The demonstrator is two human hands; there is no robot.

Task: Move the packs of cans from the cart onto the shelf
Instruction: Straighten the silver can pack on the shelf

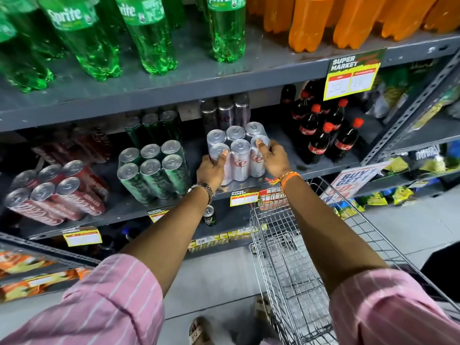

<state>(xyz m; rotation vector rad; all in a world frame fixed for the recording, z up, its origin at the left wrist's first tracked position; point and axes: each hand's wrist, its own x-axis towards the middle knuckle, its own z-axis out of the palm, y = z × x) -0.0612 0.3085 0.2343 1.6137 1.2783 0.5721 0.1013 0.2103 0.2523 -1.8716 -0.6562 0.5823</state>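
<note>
A shrink-wrapped pack of silver cans (239, 151) stands on the grey middle shelf (323, 168), near its front edge. My left hand (211, 170) grips the pack's left side, thumb over a can top. My right hand (272, 158) holds its right side, thumb on the front right can. To the left stand a pack of green cans (151, 168) and a pack of red cans (52, 192). More silver cans (226, 113) stand behind the held pack. The wire cart (293, 265) is below my right arm, and its basket shows no packs.
Green soda bottles (149, 33) and orange bottles (348, 18) fill the upper shelf. Dark cola bottles (323, 130) stand right of the silver pack. A single can (208, 215) sits on the lower shelf. Price tags hang on shelf edges. Snack bags lie at far right.
</note>
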